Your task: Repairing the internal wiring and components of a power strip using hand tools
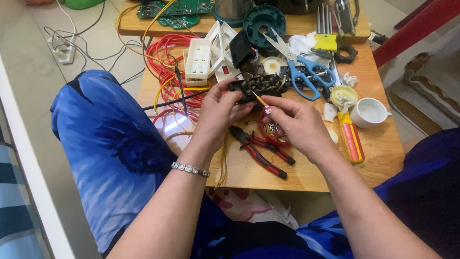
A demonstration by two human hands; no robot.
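Fingers of the right hand (294, 122) are pinching an orange wire (259, 99) into the black socket strip (256, 86) the left hand (218, 112) is gripping; the wire, angling toward ten o'clock, is risking slipping off its contact.

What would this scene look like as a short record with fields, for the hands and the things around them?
left hand: holds a black electrical part with metal contacts showing
right hand: pinches a thin orange wire against that part
in front of the hands: red-handled pliers lying flat
right side: orange screwdriver, white cup
behind: blue scissors, white plastic socket covers, red wire coils
surface: small wooden table
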